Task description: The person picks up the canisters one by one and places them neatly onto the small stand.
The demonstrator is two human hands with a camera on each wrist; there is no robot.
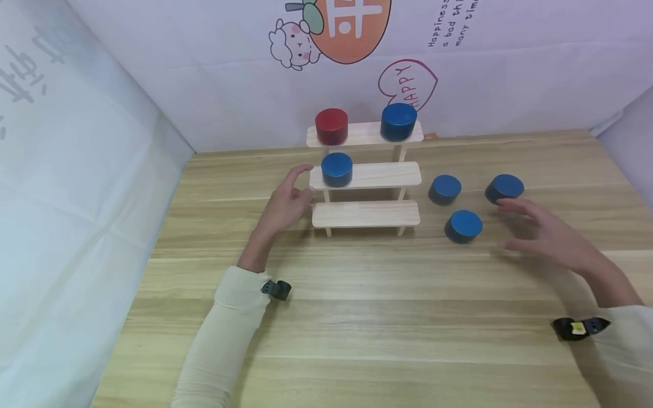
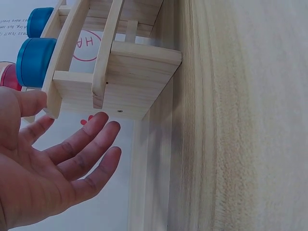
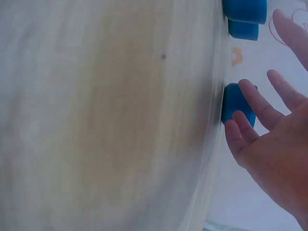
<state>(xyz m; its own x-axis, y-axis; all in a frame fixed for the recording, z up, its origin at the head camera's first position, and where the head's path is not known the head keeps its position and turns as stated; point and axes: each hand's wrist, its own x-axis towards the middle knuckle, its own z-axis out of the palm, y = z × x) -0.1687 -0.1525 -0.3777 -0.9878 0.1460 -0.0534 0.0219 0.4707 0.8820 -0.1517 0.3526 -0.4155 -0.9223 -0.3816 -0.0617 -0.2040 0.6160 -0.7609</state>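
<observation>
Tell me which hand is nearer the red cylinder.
Left. The left hand is at the middle shelf, one tier below the red cylinder; the right hand is farther right, near the rightmost blue cylinder.

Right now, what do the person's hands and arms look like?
The left hand and right hand are bare, without gloves. The left sleeve and right sleeve are long, plain and pale cream. A black left strap and black right strap show near the cuffs, the right one with a small yellow patch.
</observation>
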